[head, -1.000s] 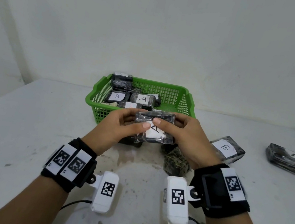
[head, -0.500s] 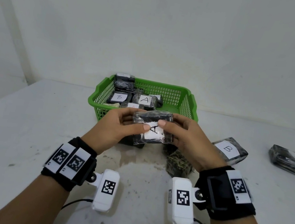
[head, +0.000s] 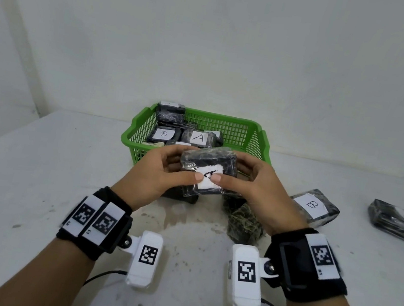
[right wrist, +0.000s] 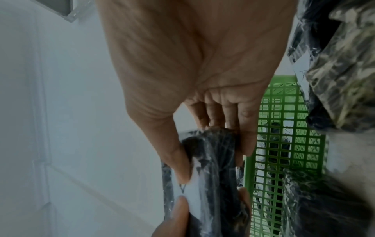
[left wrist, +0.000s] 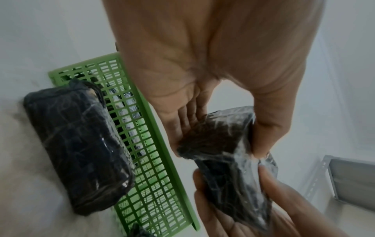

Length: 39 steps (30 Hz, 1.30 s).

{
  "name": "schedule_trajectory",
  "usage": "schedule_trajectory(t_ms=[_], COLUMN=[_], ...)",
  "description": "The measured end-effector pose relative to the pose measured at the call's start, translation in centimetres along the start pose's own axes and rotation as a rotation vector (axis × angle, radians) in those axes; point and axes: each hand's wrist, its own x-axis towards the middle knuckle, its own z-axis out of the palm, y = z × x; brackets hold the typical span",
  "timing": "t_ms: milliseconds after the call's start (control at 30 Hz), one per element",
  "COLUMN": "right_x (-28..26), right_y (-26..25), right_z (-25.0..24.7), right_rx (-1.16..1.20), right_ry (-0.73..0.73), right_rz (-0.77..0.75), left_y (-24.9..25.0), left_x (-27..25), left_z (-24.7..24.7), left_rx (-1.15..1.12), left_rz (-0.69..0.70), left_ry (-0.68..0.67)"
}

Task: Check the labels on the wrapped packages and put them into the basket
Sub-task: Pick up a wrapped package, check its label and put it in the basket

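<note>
We find the left hand [head: 163, 170] and right hand [head: 251, 185] both clamped on one wrapped package [head: 206, 173], thumbs on its white label [head: 208, 179], held face-up above the bench [head: 31, 177] just before the green basket [head: 257, 138], evidently for reading. Several labelled packages already lie in the basket. A "B" package [head: 316, 206] and another package [head: 403, 224] wait rightward; nothing blocks the drop.

We see a plain white wall [head: 215, 35] rising behind a white table [head: 28, 190], whose top is scuffed and stained near the front edge. In the left wrist view, a grey metal shelf frame [left wrist: 349, 179] stands off to the side under soft, even light.
</note>
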Motion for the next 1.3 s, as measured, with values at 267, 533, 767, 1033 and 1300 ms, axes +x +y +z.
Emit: schedule_trajectory(t_ms=[267, 533, 767, 1033, 1300], right_x=[-0.4, 0.1, 0.2, -0.2, -0.1], right_y=[-0.9, 0.0, 0.2, -0.1, -0.2], right_z=[-0.1, -0.2, 0.1, -0.1, 0.2], right_rx=[0.17, 0.132, 0.096, 0.009, 0.07], right_ry=[-0.123, -0.025, -0.011, -0.04, 0.009], right_rz=[0.181, 0.092, 0.058, 0.05, 0.018], left_y=[0.6, 0.4, 0.4, 0.4, 1.0], left_x=[-0.4, -0.1, -0.3, -0.2, -0.6], left_z=[-0.6, 0.0, 0.1, -0.4, -0.2], left_rx=[0.14, 0.009, 0.006, -0.041, 0.038], left_rz=[0.11, -0.048, -0.044, -0.048, 0.0], left_ry=[-0.046, 0.034, -0.005, 0.011, -0.025])
